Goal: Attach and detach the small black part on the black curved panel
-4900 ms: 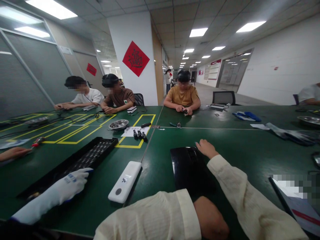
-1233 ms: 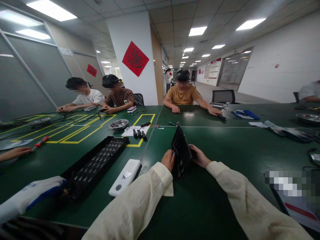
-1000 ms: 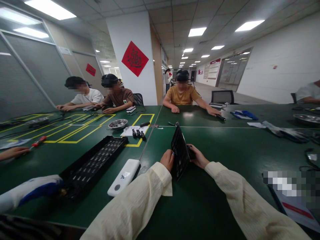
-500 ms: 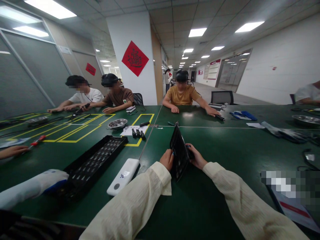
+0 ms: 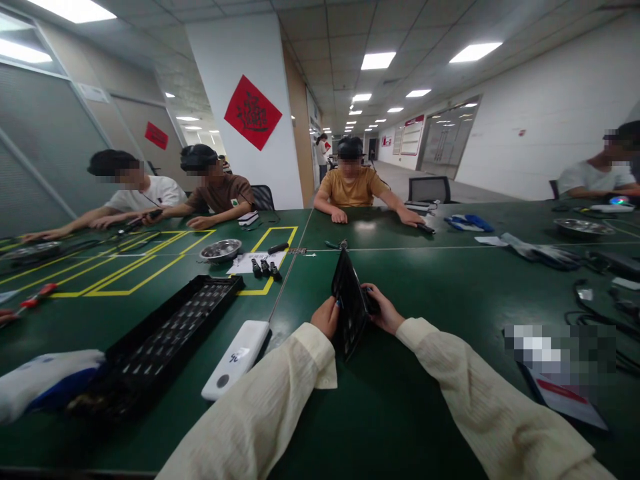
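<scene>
A thin black panel stands nearly upright on its edge over the green table, seen almost side-on. My left hand grips its left face near the lower edge. On the right, my right hand is closed at the panel's other side, around a dark part of it; its fingertips are partly hidden. Left of my sleeves, a white power bank lies on the table beside a long black tray with rows of small metallic pieces.
A gloved hand touches the tray's near end. Beyond are a metal bowl, black cylindrical parts and pliers. Gloves, cables and a booklet lie right. Several people sit around the table.
The view has turned slightly right, so most things sit further left. Both my hands keep their hold on the black panel, which looks little changed.
</scene>
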A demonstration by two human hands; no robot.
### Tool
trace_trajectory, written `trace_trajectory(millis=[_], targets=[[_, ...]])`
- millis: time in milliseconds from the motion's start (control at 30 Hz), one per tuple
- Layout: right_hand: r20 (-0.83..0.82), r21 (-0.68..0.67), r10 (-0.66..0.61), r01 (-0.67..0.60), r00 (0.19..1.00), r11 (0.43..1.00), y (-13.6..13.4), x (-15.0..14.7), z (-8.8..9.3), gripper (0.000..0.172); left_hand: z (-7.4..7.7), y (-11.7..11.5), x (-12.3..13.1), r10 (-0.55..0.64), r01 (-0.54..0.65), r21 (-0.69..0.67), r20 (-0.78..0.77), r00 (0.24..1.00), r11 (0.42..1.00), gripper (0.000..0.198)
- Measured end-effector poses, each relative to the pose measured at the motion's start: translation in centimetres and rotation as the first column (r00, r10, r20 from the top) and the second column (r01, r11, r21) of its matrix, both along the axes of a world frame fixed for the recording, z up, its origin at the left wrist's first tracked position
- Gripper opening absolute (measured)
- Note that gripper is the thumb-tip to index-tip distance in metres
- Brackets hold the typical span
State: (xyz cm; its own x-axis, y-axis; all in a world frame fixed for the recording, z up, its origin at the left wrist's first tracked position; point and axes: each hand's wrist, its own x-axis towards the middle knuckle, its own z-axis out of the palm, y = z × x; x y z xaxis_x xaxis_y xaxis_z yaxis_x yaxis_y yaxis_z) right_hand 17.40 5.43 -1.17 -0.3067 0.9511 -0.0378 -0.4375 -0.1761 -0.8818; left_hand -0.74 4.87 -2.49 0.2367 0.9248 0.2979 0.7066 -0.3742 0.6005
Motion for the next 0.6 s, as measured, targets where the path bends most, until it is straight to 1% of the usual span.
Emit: trace_trajectory(millis=[167, 333, 467, 600], targets=[[-0.008, -0.002, -0.011, 0.011, 1.000, 1.000, -0.06, -0.01, -0.10, 0.024, 0.31, 0.07, -0.26, -0.031, 0.030, -0.029, -0.025, 0.999, 0.999, 0.035], [-0.050, -0.038, -0.014, 0.012, 0.999, 0.999, -0.06, -0.06, -0.40, 0.025, 0.75, -0.09, -0.40, -0.065, 0.062, -0.061, -0.054, 0.996, 0.996, 0.045], [-0.050, -0.033, -0.017, 0.015, 0.999, 0.999, -0.09, -0.14, -0.40, 0.024, 0.91, -0.18, -0.38, -0.039, 0.032, -0.076, -0.086, 0.996, 0.997, 0.053], [-0.019, -0.022, -0.043, 0.043, 0.999, 0.999, -0.23, -0.27, -0.12, 0.023, 1.00, -0.12, -0.44, -0.014, 0.005, -0.076, -0.115, 0.993, 0.997, 0.053]])
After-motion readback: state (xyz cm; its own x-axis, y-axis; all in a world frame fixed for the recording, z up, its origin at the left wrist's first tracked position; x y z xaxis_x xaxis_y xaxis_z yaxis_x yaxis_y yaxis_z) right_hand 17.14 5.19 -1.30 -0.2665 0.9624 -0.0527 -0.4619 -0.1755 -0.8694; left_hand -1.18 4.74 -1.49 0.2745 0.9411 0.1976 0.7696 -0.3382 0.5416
